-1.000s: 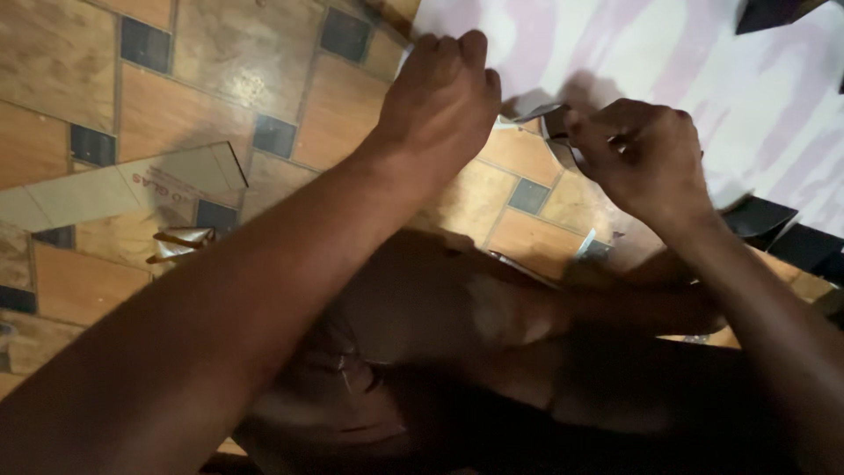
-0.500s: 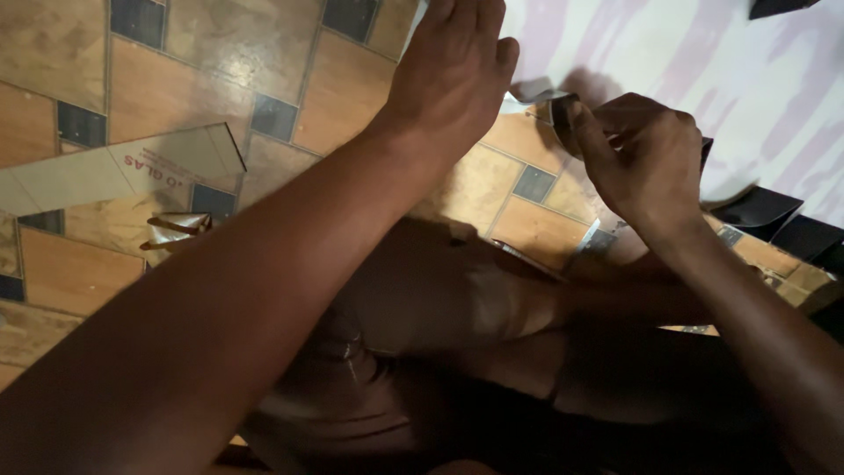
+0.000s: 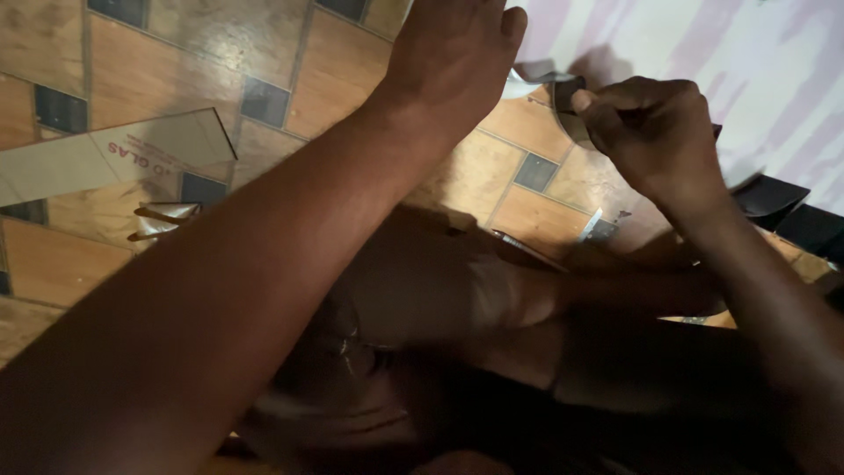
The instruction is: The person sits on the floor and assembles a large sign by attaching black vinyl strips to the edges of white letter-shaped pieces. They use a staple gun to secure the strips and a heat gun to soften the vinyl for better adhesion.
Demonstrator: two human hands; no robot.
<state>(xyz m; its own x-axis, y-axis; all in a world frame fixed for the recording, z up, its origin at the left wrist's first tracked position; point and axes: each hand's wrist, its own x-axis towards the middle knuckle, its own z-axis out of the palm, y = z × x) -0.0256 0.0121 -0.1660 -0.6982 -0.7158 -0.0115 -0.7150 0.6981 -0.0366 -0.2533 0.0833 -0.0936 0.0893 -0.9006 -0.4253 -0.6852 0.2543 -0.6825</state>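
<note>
The left hand [image 3: 453, 62] is lying flat, fingers relaxed, pressing on the pale striped sheet [image 3: 703, 44]. The right hand [image 3: 655, 136] is clenching around a small dark tool [image 3: 570, 88] at the sheet's edge. A flat brown cardboard strip [image 3: 114, 154] is lying on the tiled floor [image 3: 220, 35], well apart.

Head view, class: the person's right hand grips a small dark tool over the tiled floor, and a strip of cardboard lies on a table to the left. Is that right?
Not quite. The head view shows the cardboard strip lying on the tiled floor, not on a table. The rest stands: the right hand grips a small dark tool.
</note>
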